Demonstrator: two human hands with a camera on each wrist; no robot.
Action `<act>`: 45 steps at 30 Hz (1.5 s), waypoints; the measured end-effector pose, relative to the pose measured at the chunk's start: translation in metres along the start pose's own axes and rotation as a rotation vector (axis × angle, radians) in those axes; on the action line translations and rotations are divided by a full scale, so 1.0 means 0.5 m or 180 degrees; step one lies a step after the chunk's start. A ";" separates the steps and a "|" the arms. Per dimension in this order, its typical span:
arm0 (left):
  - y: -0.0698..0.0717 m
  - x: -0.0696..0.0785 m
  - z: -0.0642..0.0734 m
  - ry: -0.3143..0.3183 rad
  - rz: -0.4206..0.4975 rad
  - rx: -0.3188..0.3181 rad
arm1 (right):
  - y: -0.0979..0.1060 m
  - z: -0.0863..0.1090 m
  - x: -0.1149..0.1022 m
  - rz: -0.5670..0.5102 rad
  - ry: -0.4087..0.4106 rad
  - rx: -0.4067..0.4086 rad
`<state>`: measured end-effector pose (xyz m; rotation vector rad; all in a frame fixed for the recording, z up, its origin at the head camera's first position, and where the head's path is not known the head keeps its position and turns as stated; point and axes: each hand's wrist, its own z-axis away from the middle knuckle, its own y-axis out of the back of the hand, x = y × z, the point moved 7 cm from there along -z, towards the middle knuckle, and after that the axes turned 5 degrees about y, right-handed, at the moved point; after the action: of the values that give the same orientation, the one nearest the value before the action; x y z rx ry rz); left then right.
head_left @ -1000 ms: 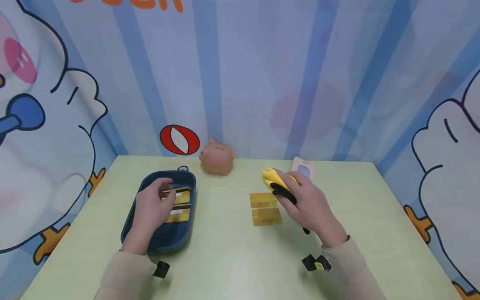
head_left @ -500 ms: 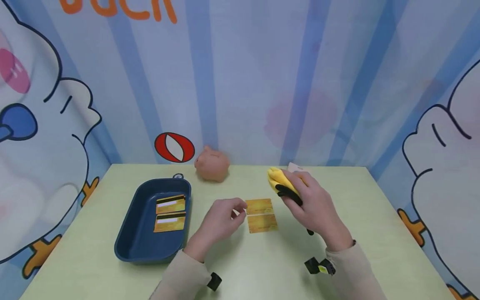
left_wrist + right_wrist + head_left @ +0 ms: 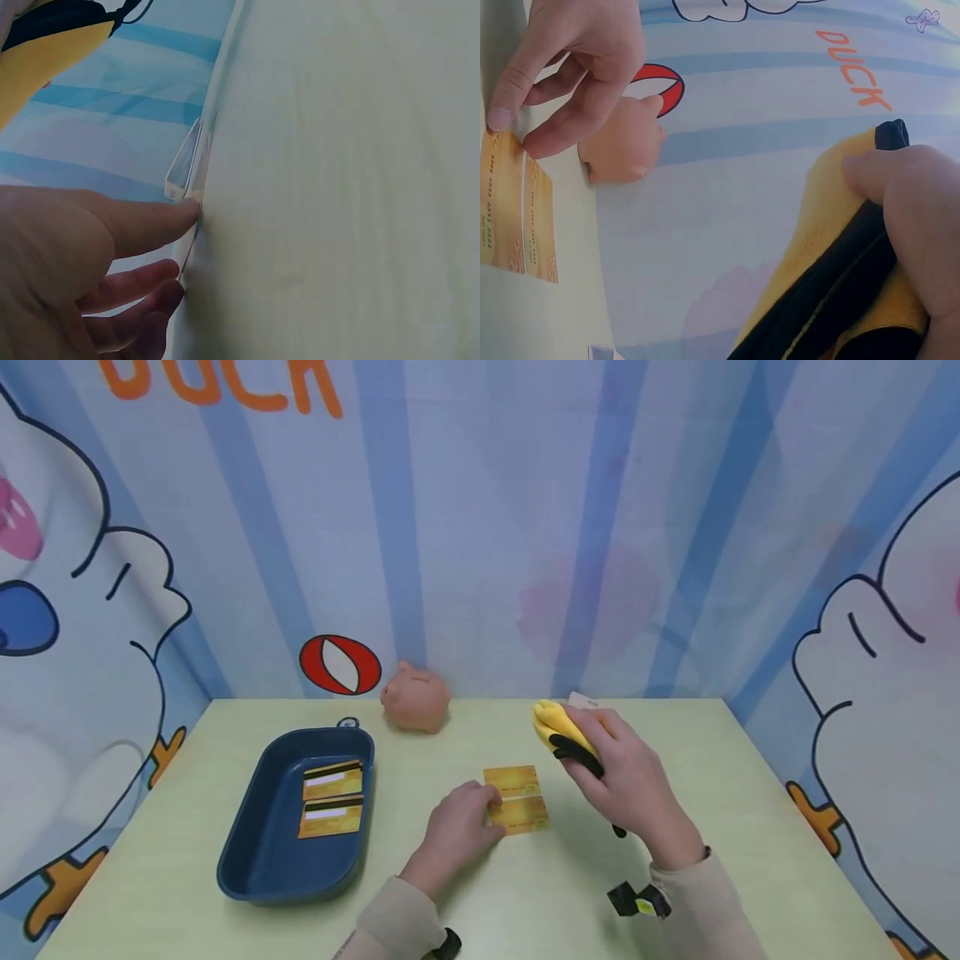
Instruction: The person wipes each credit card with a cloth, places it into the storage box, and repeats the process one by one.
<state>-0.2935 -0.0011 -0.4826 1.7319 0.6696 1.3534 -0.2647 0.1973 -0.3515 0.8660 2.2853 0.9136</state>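
Note:
Two gold bank cards lie face up on the table, the far card [image 3: 517, 779] and the near card [image 3: 525, 815], edges almost touching. My left hand [image 3: 461, 827] is at the near card's left end, thumb and index fingertip at its opposite long edges; the card lies flat. Held above the table, right of the cards, is a soft yellow and black fabric item [image 3: 558, 731], its kind unclear. My right hand [image 3: 626, 777] grips it, thumb and fingers around it. In the right wrist view, dark bands run along the yellow fabric [image 3: 817, 202].
A dark blue tray [image 3: 255, 860] stands at the left with two gold cards [image 3: 332, 817] inside, stripe side up. A pink piggy bank [image 3: 416, 700] sits at the table's back edge. Partly hidden behind my right hand is a pale flat object [image 3: 581, 700]. A printed curtain hangs behind.
My left hand has left the tray, moved right and come down onto the near card on the table. My right hand still grips the yellow and black fabric item in about the same place.

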 end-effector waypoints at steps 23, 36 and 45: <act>0.007 0.025 0.023 0.0036 -0.0218 -0.0596 | 0.003 -0.001 -0.015 -0.0124 0.0096 0.0004; 0.008 0.021 0.021 0.0190 -0.0234 -0.0634 | -0.013 -0.003 -0.023 -0.0195 0.0040 -0.0104; 0.036 0.022 0.015 -0.0209 0.0643 -0.0589 | -0.011 -0.003 -0.030 -0.0184 0.0078 -0.0122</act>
<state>-0.2846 -0.0037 -0.4625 1.7204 0.3278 1.4396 -0.2578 0.1827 -0.3512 0.7725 2.2936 0.9443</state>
